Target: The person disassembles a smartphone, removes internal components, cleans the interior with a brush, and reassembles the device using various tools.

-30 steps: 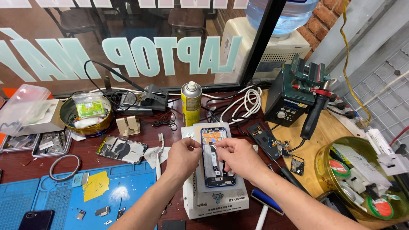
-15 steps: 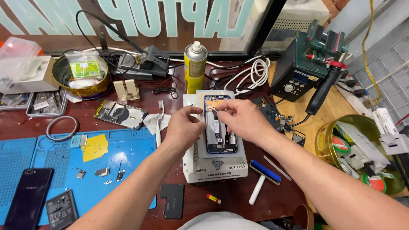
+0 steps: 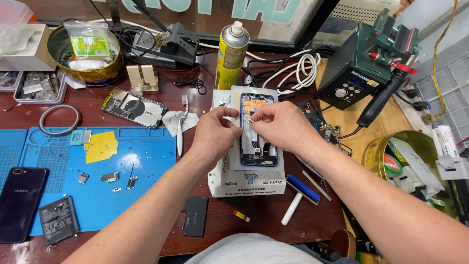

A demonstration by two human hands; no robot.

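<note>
An opened blue-framed phone (image 3: 257, 147) lies face down on a white heating pad box (image 3: 246, 182) at the table's middle. My left hand (image 3: 216, 134) and my right hand (image 3: 276, 125) meet above the phone's upper half. Their fingertips pinch a small thin pale strip (image 3: 249, 120) between them. Both hands hide part of the phone's inner boards. An orange part shows at the phone's top end.
A yellow spray can (image 3: 230, 56) stands behind the box. A green hot-air station (image 3: 359, 68) sits right, with a gold tin (image 3: 413, 166) near it. A blue mat (image 3: 88, 171) lies left, with a black phone (image 3: 18, 203), a battery (image 3: 57, 219) and small parts.
The view has tilted down and drawn closer. Both hands stay over the opened phone, their fingertips now pinched together at its upper half.
</note>
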